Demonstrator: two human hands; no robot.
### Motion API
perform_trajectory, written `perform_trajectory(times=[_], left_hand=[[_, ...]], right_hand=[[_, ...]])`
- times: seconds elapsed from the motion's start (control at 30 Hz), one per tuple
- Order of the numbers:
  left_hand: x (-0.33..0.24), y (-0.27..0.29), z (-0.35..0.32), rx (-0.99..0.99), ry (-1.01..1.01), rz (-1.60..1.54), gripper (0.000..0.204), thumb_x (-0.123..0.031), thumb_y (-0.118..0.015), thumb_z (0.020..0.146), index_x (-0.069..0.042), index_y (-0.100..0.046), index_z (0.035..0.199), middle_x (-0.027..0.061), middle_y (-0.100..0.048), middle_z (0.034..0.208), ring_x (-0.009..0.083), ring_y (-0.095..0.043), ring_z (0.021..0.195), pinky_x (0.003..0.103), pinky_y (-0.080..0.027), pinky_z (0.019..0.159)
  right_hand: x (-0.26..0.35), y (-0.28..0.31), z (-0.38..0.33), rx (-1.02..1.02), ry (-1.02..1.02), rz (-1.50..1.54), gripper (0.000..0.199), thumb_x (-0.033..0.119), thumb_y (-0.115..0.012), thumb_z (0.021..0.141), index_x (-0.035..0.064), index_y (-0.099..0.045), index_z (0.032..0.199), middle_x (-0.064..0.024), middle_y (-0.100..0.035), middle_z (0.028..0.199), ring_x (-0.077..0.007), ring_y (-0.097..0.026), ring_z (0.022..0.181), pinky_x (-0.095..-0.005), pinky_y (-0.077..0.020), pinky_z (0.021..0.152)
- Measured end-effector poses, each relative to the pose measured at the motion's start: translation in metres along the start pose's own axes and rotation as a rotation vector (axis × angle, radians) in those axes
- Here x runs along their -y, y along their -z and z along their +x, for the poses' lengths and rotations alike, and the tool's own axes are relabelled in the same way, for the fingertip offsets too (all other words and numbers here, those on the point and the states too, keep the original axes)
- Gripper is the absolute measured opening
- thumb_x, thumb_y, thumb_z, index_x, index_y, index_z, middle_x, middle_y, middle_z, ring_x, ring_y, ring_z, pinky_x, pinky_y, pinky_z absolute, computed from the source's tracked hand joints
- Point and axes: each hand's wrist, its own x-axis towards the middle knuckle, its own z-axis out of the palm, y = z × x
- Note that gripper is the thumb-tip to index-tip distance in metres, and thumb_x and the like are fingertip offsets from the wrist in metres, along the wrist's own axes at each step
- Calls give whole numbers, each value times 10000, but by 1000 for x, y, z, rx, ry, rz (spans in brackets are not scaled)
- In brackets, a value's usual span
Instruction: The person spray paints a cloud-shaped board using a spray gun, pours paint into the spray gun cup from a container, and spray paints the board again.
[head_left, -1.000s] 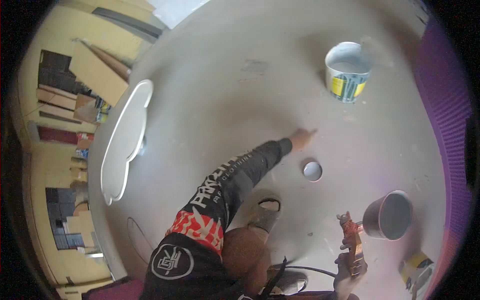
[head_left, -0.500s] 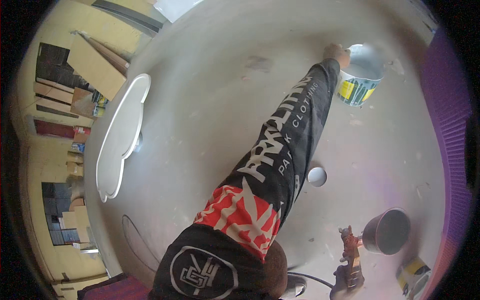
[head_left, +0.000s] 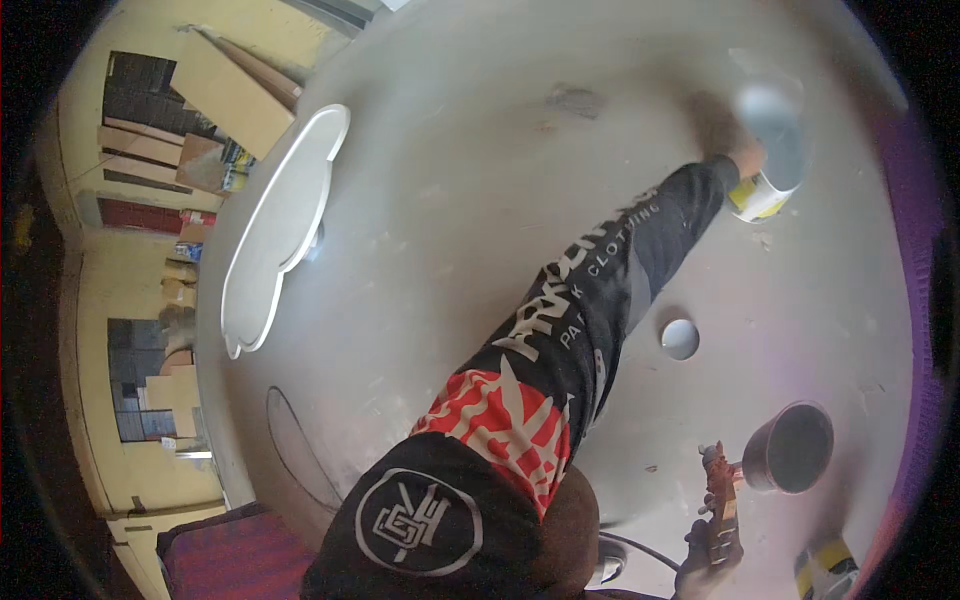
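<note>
- One bucket [head_left: 766, 203], two o'clock; left hand [head_left: 745, 158] at its side, finger closure cannot be told.
- Right hand [head_left: 706, 562]: closed around spray gun [head_left: 721, 500], between four and five o'clock.
- Apparent step: tilting bucket; next move requires steady grip.

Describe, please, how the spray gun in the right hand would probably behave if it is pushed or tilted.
The spray gun likely feels stiff, as its body looks metallic. It may pull to one side, since its wide cup juts out to the right. Any contents could spill, because the cup appears open.
</note>
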Motion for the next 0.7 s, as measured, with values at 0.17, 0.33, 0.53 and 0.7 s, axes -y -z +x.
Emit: perform_trajectory(times=[0.17,0.33,0.53,0.7], left_hand=[[-56,-2,-17,54,-85,-79,351,-226,-732,741,-23,-613,1003,159,-676,828,313,-669,783,486,-475,753],[0,-31,-65,-90,50,-488,282,-181,-654,820,50,-548,942,137,-630,795,236,-668,695,346,-574,587],[-65,38,-104,-111,812,-1760,225,-79,-487,825,88,-533,968,147,-611,771,201,-648,598,303,-584,503],[-64,74,-152,-79,771,-1730,259,-98,-500,834,111,-520,985,162,-613,835,208,-659,647,307,-599,554]], right_hand=[[-6,14,7,9,-90,-79,187,2,-629,834,-47,-662,1011,-94,-690,862,-122,-601,667,-257,-460,566],[-17,-4,7,135,-50,-29,185,-38,-602,828,6,-681,989,-56,-688,936,-133,-606,693,-260,-450,543],[-52,12,0,11,-213,107,355,-18,-593,816,-51,-571,1169,-80,-624,999,-79,-544,706,-203,-430,561],[-54,2,1,-14,-240,145,366,3,-600,830,-53,-557,1189,-79,-634,998,-83,-546,701,-201,-434,562]])
